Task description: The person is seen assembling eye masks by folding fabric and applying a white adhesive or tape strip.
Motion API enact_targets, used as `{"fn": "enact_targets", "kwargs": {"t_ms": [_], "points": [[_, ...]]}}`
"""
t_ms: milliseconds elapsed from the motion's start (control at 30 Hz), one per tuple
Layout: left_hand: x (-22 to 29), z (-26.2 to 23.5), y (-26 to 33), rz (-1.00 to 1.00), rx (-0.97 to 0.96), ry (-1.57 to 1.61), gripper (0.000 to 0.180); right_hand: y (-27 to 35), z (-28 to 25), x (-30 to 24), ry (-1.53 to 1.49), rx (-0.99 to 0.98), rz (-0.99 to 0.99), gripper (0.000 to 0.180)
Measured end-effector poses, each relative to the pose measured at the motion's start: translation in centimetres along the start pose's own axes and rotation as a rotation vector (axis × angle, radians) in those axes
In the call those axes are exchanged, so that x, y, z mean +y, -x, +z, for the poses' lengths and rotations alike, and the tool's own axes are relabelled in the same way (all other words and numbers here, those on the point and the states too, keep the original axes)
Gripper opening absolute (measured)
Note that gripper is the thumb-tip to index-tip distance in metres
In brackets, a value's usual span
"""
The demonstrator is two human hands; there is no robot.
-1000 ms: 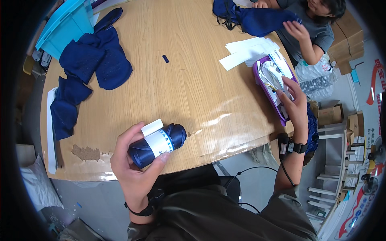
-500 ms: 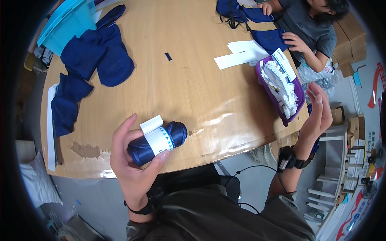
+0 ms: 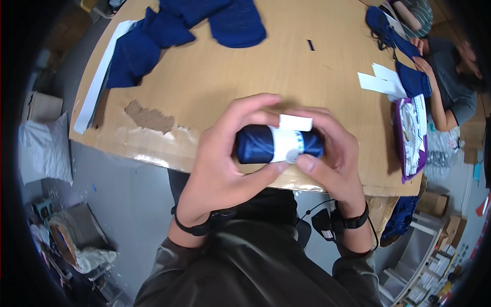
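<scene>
Near the table's front edge I hold a rolled bundle of navy blue cloth [image 3: 254, 145] lying crosswise between my hands. A white paper band with blue print [image 3: 283, 145] goes around its middle, and one end of the band stands up as a flap. My left hand [image 3: 219, 153] grips the bundle's left end, with its thumb pressed on the band. Around the right end curl the fingers of my right hand [image 3: 341, 153]; its thumb rests on the band beside the left thumb. Some fingertips are hidden behind the bundle.
Navy cloth pieces [image 3: 134, 57] lie at the far left by a long white strip [image 3: 103, 77]. On the right, a purple basket [image 3: 399, 138] holds paper bands, near white paper strips [image 3: 381, 83]. A co-worker [image 3: 452, 77] handles navy cloth [image 3: 413, 79] there.
My right hand has come from beside the purple basket to the bundle and now grips its right end. The view has shifted, and the bundle now lies level between both hands.
</scene>
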State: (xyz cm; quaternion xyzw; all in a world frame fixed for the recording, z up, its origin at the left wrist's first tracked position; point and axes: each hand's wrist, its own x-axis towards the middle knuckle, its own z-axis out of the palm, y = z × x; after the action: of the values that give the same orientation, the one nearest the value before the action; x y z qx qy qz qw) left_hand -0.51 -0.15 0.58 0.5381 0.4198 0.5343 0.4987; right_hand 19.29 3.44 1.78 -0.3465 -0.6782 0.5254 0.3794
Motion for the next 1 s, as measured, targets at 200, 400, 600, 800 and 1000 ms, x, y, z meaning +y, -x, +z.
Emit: {"fn": "enact_targets", "kwargs": {"t_ms": [200,400,600,800,1000], "points": [[-0.5,-0.5,0.1,0.054,-0.038,-0.012,0.071,0.1,0.2,0.9,-0.066,0.012,0.021,0.044],[-0.9,0.1,-0.8,0.12,-0.036,-0.052,0.063,-0.2,-0.1,0.7,-0.184,0.104,-0.045,0.026],[0.7,0.2,0.0,0.023,0.04,-0.051,0.057,-0.5,0.4,1.2,-0.232,0.07,-0.035,0.014],[0.1,0.3,0.1,0.002,-0.007,-0.043,0.04,0.2,0.3,0.8,-0.239,0.115,-0.04,0.011],[0.5,0.0,0.4,-0.005,0.005,-0.084,0.04,-0.2,0.6,1.5,-0.203,0.104,-0.101,0.013]]}}
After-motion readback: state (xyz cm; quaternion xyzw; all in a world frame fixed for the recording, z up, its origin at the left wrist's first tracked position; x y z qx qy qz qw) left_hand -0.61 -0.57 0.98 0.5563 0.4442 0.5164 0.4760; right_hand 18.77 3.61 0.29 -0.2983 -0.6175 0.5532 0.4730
